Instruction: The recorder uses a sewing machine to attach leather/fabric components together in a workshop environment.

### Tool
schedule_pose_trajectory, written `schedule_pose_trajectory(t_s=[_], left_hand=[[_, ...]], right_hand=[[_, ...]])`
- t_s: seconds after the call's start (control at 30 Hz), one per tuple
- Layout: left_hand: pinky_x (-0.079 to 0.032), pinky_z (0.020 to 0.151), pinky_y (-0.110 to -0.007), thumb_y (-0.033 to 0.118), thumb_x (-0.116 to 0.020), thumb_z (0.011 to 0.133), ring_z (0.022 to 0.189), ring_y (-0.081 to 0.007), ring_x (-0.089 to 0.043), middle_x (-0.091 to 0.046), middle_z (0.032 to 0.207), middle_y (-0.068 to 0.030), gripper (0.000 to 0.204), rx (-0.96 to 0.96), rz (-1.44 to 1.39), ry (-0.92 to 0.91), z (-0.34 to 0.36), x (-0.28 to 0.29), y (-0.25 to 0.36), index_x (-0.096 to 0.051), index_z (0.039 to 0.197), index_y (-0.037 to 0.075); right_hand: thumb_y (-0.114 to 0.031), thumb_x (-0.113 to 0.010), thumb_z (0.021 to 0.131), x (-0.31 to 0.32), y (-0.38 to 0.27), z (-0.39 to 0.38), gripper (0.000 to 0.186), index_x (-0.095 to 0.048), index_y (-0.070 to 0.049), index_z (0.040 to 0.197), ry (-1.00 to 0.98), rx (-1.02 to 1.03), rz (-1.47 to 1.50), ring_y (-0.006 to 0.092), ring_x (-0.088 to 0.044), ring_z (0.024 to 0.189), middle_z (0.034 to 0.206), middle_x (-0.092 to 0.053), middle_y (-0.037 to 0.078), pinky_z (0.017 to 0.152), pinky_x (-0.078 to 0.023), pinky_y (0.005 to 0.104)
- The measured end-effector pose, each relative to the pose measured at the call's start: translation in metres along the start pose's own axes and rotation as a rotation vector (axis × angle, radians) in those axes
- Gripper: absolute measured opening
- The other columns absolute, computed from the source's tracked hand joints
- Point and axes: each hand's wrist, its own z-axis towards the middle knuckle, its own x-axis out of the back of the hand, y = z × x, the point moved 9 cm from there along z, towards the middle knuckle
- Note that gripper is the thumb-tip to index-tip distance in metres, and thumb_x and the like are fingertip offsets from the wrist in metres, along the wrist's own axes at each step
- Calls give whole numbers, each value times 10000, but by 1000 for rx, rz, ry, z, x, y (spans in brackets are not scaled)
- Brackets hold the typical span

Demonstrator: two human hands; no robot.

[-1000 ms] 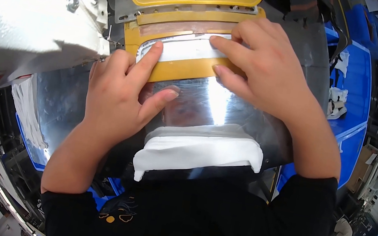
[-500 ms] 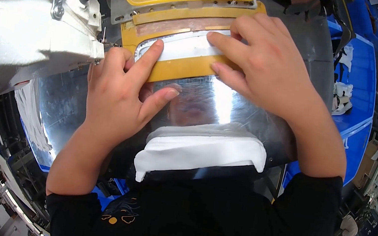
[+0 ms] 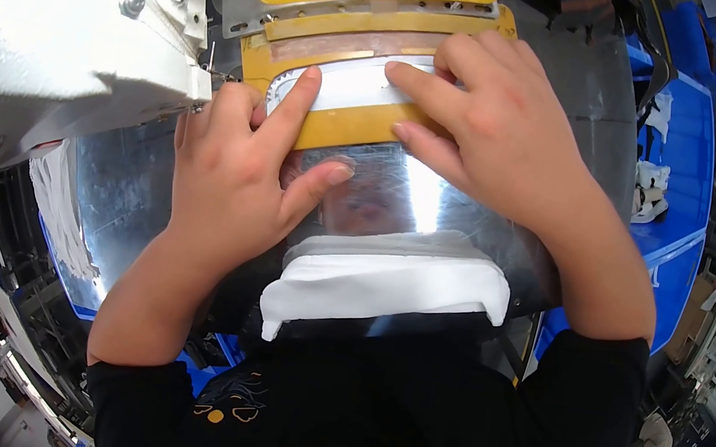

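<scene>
A yellow jig [image 3: 342, 126] with a hinged-looking upper strip frames a white piece [image 3: 346, 87] under both hands. My left hand [image 3: 245, 156] is open, its index fingertip pressing the white piece's left part, thumb apart on the near side, other fingers bent at the jig's left end. My right hand [image 3: 503, 134] is open, index fingertip on the white piece, thumb at the jig's near edge, remaining fingers bent over its right part. Below them, a stack of white shaped pieces [image 3: 385, 286] lies on the metal table [image 3: 110, 209].
A white sewing machine [image 3: 54, 45] fills the upper left beside the jig. Blue bins [image 3: 693, 168] holding small pieces stand at the right. White strips [image 3: 60, 204] lie at the left, and another person [image 3: 653, 438] is small at the far lower right.
My right index fingertip has slid slightly left along the white piece. My left hand stays pressed in nearly the same place; the view has shifted slightly.
</scene>
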Motion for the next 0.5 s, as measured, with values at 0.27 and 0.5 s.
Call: schedule_pose_trajectory(t_s=[0.27, 0.5], left_hand=[[-444, 897, -428, 628, -745, 947, 923, -290, -514, -494, 992, -96, 741, 16, -10, -2, -1, 0, -1, -714, 1476, 110], [-447, 891, -424, 598, -762, 937, 917, -287, -517, -485, 986, -93, 727, 33, -13, -19, -1, -1, -2, -710, 1482, 119]], right_hand=[[-301, -828, 892, -3, 2, 3, 342, -793, -99, 1166, -18, -23, 25, 255, -628, 1003, 993, -633, 62, 945, -498, 422], [-340, -815, 907, -3, 10, 6, 333, -795, -135, 1169, -39, -50, 27, 251, -635, 1034, 1010, -653, 64, 956, -491, 429]])
